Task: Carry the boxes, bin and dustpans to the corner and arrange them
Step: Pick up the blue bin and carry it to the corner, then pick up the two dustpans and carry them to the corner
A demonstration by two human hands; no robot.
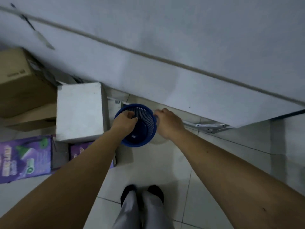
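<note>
A round blue bin (pixel 140 128) is seen just below the middle of the frame, held between two bare hands above a pale tiled floor (pixel 158 166). Its open mouth is turned up toward the camera and tipped slightly to the upper left of the frame, so its axis runs from the rim down and away to the dark solid base seen inside. The walls are made of thin vertical slats with gaps between them, under a solid blue rim.

The left hand (pixel 124 120) is curled over the rim at the bin's left side, the fingers hooked inside and the rim pinched against the thumb. The right hand (pixel 168 121) is placed at the bin's right rim with the fingers bent around its outer edge; the fingertips are hidden behind the rim, so how firmly that grip closes cannot be told.

Left of the bin, a white box (pixel 79 111) is stood on the floor, with brown cardboard boxes (pixel 21 86) at the far left, partly cut off. Purple printed boxes (pixel 24 159) are seen at lower left, one largely hidden by the left forearm. A white wall (pixel 165 47) fills the upper frame. A pale rounded shape under the right hand is hard to make out, as the whole picture is blurred
</note>
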